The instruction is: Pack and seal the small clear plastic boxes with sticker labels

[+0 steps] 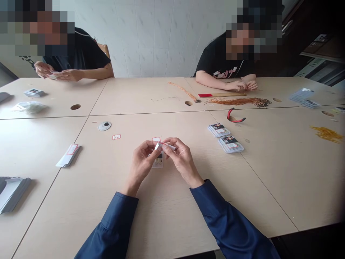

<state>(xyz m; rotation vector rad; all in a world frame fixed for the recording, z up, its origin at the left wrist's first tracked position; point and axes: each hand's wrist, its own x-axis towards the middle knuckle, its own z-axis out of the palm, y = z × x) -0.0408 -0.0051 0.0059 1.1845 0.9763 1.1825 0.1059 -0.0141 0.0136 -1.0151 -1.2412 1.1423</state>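
Note:
Both hands meet above the middle of the table, fingertips close together. My left hand (pixel 142 160) is closed, pinching a small white folded paper (pixel 158 146) between thumb and forefinger. My right hand (pixel 182 158) pinches the other end of that paper, where a red line shows along its edge. Just below the fingers lies a small clear plastic box (pixel 158 162) with a black label, partly covered by the left hand. A white sticker with a red border (pixel 156 139) shows just beyond the fingertips. Further left lies another red-bordered sticker (pixel 116 137).
Right of the hands lie stacked labelled boxes (pixel 231 144) and red-handled pliers (pixel 236 120). White card stacks (pixel 68 155) lie left. Across the table are bundled orange cords (pixel 239 101), a red-tipped stick (pixel 222 95) and two seated people working. Cable holes (pixel 75 107) pierce the tabletop.

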